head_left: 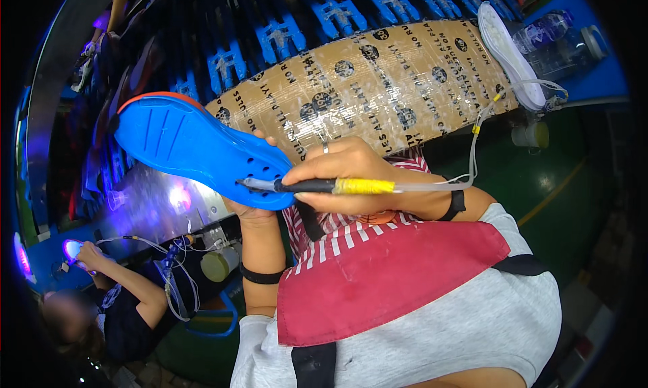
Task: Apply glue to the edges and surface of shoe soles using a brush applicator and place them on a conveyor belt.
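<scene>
My left hand (250,211) is closed around the heel end of a bright blue shoe sole (179,142), with its fingers partly hidden behind it. The sole is tilted up, showing grooves toward the toe, several small holes near the heel and an orange-red strip along the far toe edge. In my right hand (344,165) is a glue brush (307,185) with a black grip, yellow tape and a clear feed tube behind it. The brush's pale tip touches or hovers just over the sole among the holes; which one I cannot tell.
A cardboard-covered bench (364,84) lies ahead, with blue racks (280,40) along its far side. To the right are a white sole (509,57), a clear plastic jug (567,54) and the feed tube (476,142). A co-worker's hand (91,256) holds a glowing piece at lower left.
</scene>
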Available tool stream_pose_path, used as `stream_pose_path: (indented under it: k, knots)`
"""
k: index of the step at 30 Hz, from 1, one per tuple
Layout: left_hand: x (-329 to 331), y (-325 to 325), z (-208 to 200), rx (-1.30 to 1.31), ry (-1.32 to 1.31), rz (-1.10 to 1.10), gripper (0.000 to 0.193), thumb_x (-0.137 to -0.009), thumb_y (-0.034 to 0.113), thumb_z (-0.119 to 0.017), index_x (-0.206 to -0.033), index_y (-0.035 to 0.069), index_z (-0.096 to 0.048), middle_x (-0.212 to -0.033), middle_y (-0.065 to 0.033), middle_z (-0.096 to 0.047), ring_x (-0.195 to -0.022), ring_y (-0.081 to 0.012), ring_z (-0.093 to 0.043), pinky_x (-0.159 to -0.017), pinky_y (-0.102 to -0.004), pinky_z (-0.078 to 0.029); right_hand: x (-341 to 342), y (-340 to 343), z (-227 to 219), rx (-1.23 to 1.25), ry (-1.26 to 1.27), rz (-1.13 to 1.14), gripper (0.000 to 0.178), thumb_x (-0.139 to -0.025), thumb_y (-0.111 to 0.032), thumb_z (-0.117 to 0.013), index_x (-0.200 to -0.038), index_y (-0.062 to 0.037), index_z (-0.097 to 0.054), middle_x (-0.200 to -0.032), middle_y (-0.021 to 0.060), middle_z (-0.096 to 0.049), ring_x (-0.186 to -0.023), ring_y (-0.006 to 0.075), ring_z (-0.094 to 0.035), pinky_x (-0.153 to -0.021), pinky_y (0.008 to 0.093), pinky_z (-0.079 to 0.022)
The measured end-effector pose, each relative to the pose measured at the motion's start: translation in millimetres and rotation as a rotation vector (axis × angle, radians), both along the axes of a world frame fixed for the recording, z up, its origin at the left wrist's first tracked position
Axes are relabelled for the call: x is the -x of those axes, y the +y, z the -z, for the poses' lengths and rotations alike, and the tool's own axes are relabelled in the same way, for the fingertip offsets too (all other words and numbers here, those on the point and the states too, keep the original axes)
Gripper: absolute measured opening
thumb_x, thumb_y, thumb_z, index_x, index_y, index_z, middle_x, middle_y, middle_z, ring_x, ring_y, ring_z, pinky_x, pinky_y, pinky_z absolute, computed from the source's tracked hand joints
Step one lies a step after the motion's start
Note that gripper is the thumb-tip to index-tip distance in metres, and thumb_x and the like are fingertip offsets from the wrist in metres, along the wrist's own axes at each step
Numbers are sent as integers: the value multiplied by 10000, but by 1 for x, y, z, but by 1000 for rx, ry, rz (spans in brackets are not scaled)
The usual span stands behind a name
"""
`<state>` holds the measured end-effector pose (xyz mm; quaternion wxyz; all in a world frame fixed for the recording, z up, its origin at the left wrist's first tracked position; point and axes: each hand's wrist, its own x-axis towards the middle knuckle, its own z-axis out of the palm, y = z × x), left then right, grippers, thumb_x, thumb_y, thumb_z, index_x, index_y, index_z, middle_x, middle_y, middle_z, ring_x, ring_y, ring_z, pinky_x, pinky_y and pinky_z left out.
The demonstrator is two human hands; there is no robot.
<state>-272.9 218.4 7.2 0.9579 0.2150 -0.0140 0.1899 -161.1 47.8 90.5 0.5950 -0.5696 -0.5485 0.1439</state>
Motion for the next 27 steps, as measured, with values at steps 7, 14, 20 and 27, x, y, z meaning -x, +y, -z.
stream_pose_path:
  k: [7, 14, 20, 27]
  knots:
    - [3, 12, -17, -184, -6, 60, 754, -718, 466, -646, -1268, 32, -368, -1181, -274, -435, -1074, -416, -465, -857, -470, -453, 3, -2, 6, 87, 91, -283, 261, -703, -45, -685, -961, -61, -647, -746, 86, -605, -651, 192, -590, -578, 271, -459]
    - [10, 41, -17, -327, 282, 216, 813, -741, 477, -616, -1289, -30, -295, -1210, -291, -416, -1093, -420, -457, -858, -497, -450, -5, -4, 12, 105, 27, -266, 230, -708, -92, -696, -935, -90, -659, -742, 89, -601, -631, 215, -585, -556, 288, -459]
    - [1, 41, -47, -498, 532, 272, 430, -868, 268, -529, -1138, -64, -486, -1021, -132, -591, -893, -181, -595, -783, -291, -486, -14, -6, 6, 123, -156, -437, 213, -716, -106, -688, -926, -99, -652, -748, 73, -604, -599, 239, -577, -534, 305, -459]
    - [-19, 36, -72, -776, 731, 589, 354, -893, 257, -495, -1072, -44, -550, -972, -112, -612, -810, -136, -602, -727, -252, -492, -6, -4, 11, 230, -301, -391, 266, -675, -45, -650, -939, -78, -648, -771, 103, -600, -705, 228, -594, -600, 313, -482]
